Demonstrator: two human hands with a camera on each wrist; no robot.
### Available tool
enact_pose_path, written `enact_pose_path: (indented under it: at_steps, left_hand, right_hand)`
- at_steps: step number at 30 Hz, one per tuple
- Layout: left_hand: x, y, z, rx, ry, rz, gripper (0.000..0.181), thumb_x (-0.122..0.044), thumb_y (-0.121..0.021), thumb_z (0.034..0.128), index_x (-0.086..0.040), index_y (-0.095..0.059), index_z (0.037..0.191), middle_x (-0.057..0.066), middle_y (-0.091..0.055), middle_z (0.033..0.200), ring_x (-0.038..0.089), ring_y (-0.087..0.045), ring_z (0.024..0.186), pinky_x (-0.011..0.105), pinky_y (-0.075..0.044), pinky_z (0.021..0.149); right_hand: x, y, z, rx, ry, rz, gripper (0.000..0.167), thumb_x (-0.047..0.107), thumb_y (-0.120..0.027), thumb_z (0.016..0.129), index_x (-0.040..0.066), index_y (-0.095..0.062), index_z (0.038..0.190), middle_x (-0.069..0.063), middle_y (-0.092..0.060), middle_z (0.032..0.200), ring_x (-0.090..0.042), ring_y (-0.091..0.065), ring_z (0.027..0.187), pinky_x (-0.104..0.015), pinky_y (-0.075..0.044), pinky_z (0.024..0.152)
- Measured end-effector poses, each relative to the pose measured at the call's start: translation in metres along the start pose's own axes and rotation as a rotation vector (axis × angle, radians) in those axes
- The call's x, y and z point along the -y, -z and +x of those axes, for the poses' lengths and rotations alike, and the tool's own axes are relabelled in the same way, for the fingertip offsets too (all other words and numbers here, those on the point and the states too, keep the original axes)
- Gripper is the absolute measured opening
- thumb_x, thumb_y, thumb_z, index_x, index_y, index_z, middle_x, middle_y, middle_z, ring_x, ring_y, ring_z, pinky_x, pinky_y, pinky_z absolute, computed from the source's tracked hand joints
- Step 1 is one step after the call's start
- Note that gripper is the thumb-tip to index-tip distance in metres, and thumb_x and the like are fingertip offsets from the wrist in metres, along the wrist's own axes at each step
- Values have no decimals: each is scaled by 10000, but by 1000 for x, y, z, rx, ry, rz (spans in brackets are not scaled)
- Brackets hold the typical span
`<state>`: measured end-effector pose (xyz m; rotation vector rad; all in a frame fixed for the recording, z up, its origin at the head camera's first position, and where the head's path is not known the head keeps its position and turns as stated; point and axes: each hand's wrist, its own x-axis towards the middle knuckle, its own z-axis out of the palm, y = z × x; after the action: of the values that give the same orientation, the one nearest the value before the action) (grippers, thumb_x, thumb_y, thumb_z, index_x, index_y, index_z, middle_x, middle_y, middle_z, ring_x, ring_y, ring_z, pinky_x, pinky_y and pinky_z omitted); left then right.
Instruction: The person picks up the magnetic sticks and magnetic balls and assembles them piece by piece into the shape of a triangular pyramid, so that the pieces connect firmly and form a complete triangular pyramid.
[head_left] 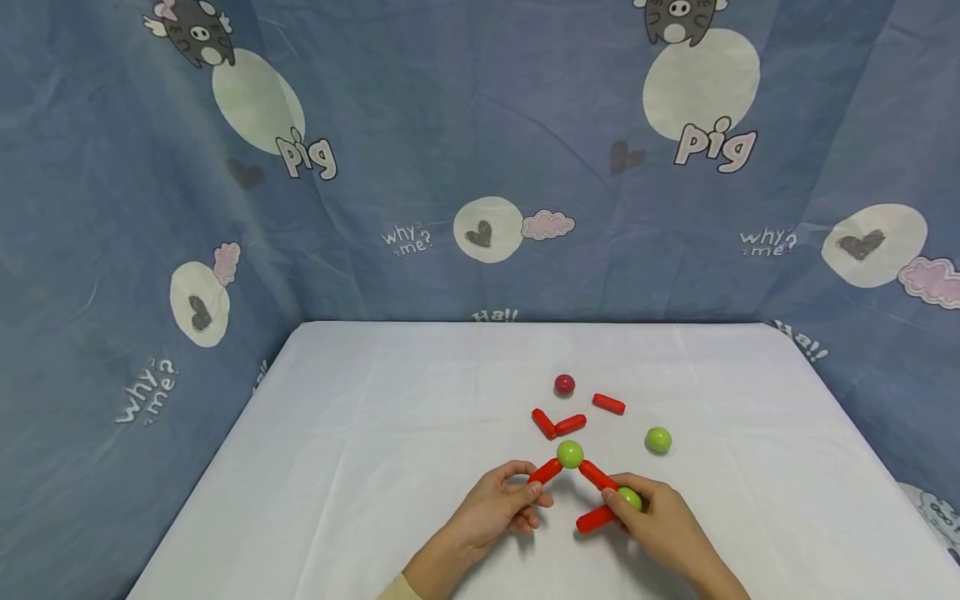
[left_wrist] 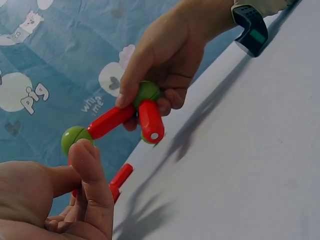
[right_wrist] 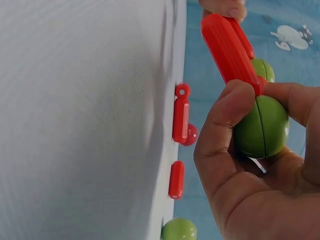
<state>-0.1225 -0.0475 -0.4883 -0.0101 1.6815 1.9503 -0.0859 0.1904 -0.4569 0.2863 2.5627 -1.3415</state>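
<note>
Both hands hold up one chain of red rods and green balls above the white table. In the head view my left hand (head_left: 491, 507) pinches the red rod (head_left: 545, 472) at the chain's left end. That rod meets a green ball (head_left: 570, 454) at the top, from which a second red rod (head_left: 597, 475) slopes down to the right. My right hand (head_left: 666, 523) grips a green ball (right_wrist: 261, 127) at that rod's lower end. From this ball a third red rod (head_left: 595, 520) sticks out, its free end showing a small silvery disc in the left wrist view.
Behind the chain, two red rods (head_left: 572, 425) lie touching in a V. Farther back are a red ball (head_left: 565, 385) and a single red rod (head_left: 608, 404). A loose green ball (head_left: 658, 440) lies to the right. A blue printed cloth (head_left: 420, 283) hangs behind the white table (head_left: 405, 383).
</note>
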Motion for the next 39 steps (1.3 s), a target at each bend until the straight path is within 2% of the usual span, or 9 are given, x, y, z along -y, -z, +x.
enact_pose_path:
  at_steps: [8,17,26,39]
  left_hand:
    - [0,-9,-2,2,20,19,256,-173,-659,1001,-70,-564,1216,61,-776,897,67,-605,558,176,-540,557]
    - [1,-11,-2,6,22,-17,287,-191,-665,998,-60,-551,1226,63,-775,904,62,-601,558,169,-538,558]
    - [4,-16,-1,38,18,-21,280,-190,-646,1012,-61,-543,1239,34,-763,879,60,-604,551,177,-532,548]
    - [6,-22,-1,59,19,-23,274,-223,-663,999,-68,-559,1201,27,-761,844,56,-598,542,176,-532,542]
  right_hand:
    - [-1,-1,1,25,11,15,219,279,-698,968,158,-743,1144,-8,-624,693,-173,-528,663,-254,-373,587]
    - [-1,-2,0,44,24,-3,218,285,-700,968,157,-737,1141,-12,-613,677,-171,-519,641,-252,-373,579]
    - [-4,-2,2,96,60,-4,281,324,-691,976,116,-723,1161,-5,-610,698,-164,-525,667,-253,-392,602]
    - [-5,-1,2,121,113,-20,310,349,-688,973,107,-736,1161,13,-573,738,-152,-497,725,-250,-384,603]
